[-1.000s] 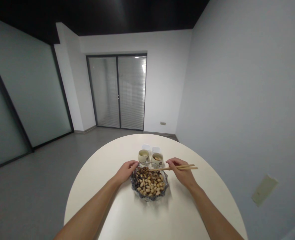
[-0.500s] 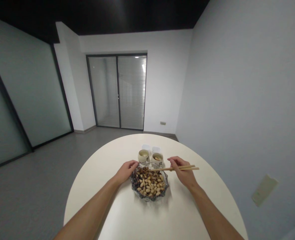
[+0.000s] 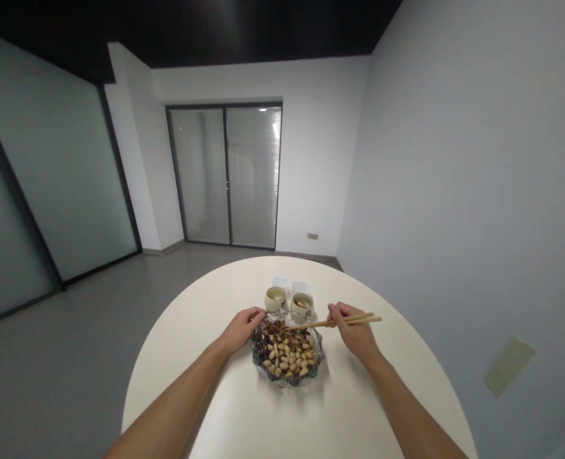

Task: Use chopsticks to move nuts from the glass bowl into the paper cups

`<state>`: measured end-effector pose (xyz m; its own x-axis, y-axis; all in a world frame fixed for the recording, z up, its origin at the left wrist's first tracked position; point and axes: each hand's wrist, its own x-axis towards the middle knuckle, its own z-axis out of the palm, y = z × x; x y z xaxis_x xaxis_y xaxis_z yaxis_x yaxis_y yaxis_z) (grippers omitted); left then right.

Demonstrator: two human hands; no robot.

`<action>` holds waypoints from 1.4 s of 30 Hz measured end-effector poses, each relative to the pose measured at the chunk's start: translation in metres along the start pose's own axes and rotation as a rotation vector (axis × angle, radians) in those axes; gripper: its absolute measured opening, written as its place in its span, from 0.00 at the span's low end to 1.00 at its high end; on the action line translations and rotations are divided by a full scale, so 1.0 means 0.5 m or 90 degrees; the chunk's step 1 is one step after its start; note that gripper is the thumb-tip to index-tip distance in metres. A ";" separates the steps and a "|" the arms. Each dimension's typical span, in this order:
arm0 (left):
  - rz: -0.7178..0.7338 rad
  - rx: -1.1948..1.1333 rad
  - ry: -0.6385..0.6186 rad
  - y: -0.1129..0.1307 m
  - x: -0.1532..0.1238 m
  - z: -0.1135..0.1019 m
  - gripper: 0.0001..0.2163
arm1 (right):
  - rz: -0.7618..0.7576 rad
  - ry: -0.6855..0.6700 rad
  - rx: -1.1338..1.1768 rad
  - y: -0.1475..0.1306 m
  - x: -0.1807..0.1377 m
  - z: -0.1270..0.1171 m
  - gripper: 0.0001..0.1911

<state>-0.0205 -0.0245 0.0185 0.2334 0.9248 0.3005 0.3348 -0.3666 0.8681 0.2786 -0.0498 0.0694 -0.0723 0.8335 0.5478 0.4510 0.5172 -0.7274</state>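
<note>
A scalloped glass bowl [image 3: 286,381] holds pale pistachio-like nuts [image 3: 287,357], brown striped seeds that look like sunflower seeds [image 3: 277,327], and small dark pieces [image 3: 262,344] along its left side. My left hand [image 3: 242,327] grips the bowl's left rim, fingers over the edge. In my right hand [image 3: 354,328], fingers closed, is a pair of wooden chopsticks [image 3: 325,323]. Their tips reach among the seeds at the back of the bowl; whether anything is pinched there is too small to tell. Just behind stand two small cups, the left cup [image 3: 275,301] and the right cup [image 3: 302,307], which has a few pieces inside.
Two small white, shallow dishes, a left dish [image 3: 279,280] and a right dish [image 3: 300,286], sit behind the cups. Everything stands on a round cream table [image 3: 244,414]. A grey wall [image 3: 454,191] runs close along the right.
The fingers of my right hand have drawn in closer around the chopsticks. The chopstick tips have dipped slightly among the seeds. My left hand and the bowl stay in place.
</note>
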 end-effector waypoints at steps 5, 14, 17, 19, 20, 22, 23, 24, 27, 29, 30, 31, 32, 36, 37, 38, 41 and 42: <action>-0.003 0.018 0.006 -0.003 0.002 -0.001 0.18 | -0.009 0.000 0.006 0.000 0.001 0.000 0.25; -0.002 0.006 0.004 0.005 -0.003 -0.001 0.18 | -0.042 0.018 0.012 0.003 0.000 -0.003 0.24; -0.006 0.010 0.002 0.005 -0.003 -0.001 0.18 | -0.041 0.018 0.012 0.003 0.000 -0.003 0.24; -0.004 0.012 0.001 0.004 -0.002 -0.002 0.18 | -0.041 0.018 0.011 0.002 0.001 -0.003 0.24; -0.003 0.012 0.002 0.003 -0.002 -0.002 0.18 | -0.041 0.017 0.010 0.001 0.001 -0.003 0.24; -0.002 0.010 0.004 0.002 -0.002 -0.002 0.18 | -0.039 0.016 0.009 0.000 0.002 -0.003 0.24; -0.002 0.009 0.005 0.001 -0.002 -0.001 0.18 | -0.037 0.018 0.009 0.000 0.002 -0.003 0.24; -0.002 0.008 0.005 0.002 -0.002 -0.001 0.18 | -0.035 0.019 0.009 -0.001 0.002 -0.003 0.24; -0.001 0.007 0.004 0.005 -0.003 -0.001 0.18 | -0.029 0.012 0.008 -0.003 0.001 -0.004 0.24; -0.001 0.004 0.004 0.007 -0.004 -0.001 0.19 | -0.026 0.000 0.006 -0.003 0.001 -0.004 0.24; 0.000 0.003 0.003 0.008 -0.004 -0.001 0.19 | -0.027 -0.004 0.005 -0.003 0.001 -0.004 0.24; 0.001 0.003 0.003 0.008 -0.004 -0.001 0.19 | -0.028 -0.006 0.005 -0.003 0.001 -0.003 0.24; 0.002 0.005 0.003 0.008 -0.003 -0.001 0.19 | -0.030 -0.006 0.006 -0.002 0.001 -0.003 0.24; 0.002 0.017 0.006 0.004 -0.002 0.000 0.19 | -0.034 0.003 0.024 0.003 0.001 -0.002 0.24; 0.002 0.019 0.005 0.003 -0.002 0.000 0.19 | -0.032 0.006 0.027 0.004 0.001 -0.001 0.24; 0.002 0.019 0.004 0.002 -0.002 0.000 0.19 | -0.030 0.009 0.030 0.005 0.001 -0.001 0.24; 0.005 0.017 0.001 0.001 -0.002 -0.001 0.19 | -0.023 0.006 0.034 0.005 0.000 -0.001 0.24; 0.005 0.016 0.000 0.001 -0.002 -0.001 0.19 | -0.023 0.004 0.034 0.005 0.000 -0.001 0.24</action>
<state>-0.0210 -0.0256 0.0187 0.2367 0.9216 0.3077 0.3561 -0.3769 0.8551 0.2801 -0.0486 0.0680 -0.0816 0.8130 0.5765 0.4006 0.5565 -0.7279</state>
